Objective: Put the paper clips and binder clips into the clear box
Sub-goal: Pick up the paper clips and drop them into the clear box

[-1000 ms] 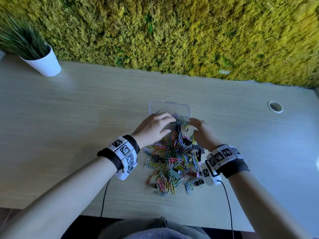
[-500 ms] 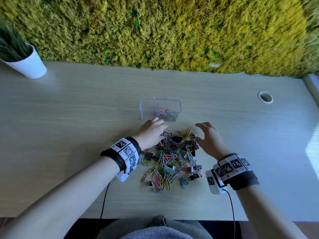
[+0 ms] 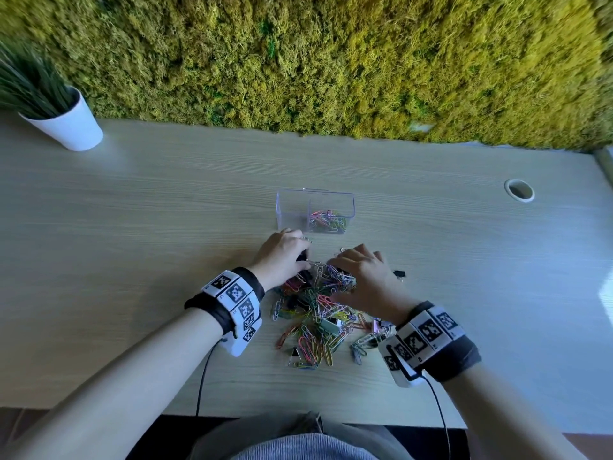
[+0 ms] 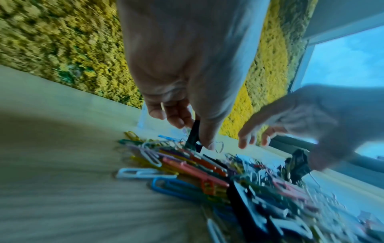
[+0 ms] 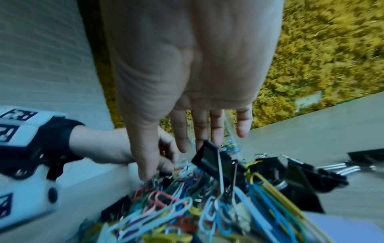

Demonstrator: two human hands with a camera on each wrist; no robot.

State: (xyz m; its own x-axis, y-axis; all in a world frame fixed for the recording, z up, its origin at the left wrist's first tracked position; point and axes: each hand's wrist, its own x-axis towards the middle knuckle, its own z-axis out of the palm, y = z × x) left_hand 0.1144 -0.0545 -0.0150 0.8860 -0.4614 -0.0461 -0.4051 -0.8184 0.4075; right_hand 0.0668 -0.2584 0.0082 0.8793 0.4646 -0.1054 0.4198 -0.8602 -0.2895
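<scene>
1. Both hands had drawn closer together over the heap since a moment before.
2. Left hand (image 3: pixel 282 255) pinched a black binder clip (image 4: pixel 192 137) at the heap's far edge.
3. Right hand (image 3: pixel 365 280) lay relaxed, fingers (image 5: pixel 200 129) extended over the pile of clips (image 3: pixel 318 313).
4. Clear box (image 3: pixel 293 210) stood just beyond, with paper clips (image 3: pixel 326 220) in its right compartment.

Left hand (image 3: pixel 282 257) centre frame, fingers curled in a pinch; right hand (image 3: pixel 366 280) just right, fingers extended, spread, palm down.
</scene>
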